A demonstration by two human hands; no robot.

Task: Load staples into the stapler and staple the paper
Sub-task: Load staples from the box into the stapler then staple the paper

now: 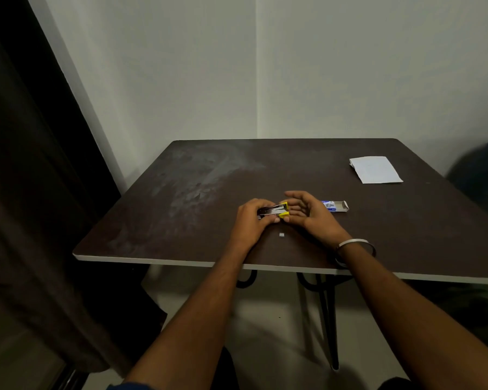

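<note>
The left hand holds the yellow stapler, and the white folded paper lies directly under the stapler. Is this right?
Not quite. In the head view the left hand holds the yellow stapler, but the white folded paper lies apart at the far right of the dark brown table.

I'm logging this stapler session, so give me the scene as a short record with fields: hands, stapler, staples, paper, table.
left hand: left hand grips the stapler on the table
right hand: right hand at the stapler's yellow end, fingers loosely spread; whether it grips is unclear
stapler: looks opened, metal channel showing
staple box: staple box lies open just beyond the right hand
loose staples: small staple strip on the table near the hands
paper: folded paper at the far right, untouched
table: dark table
</note>
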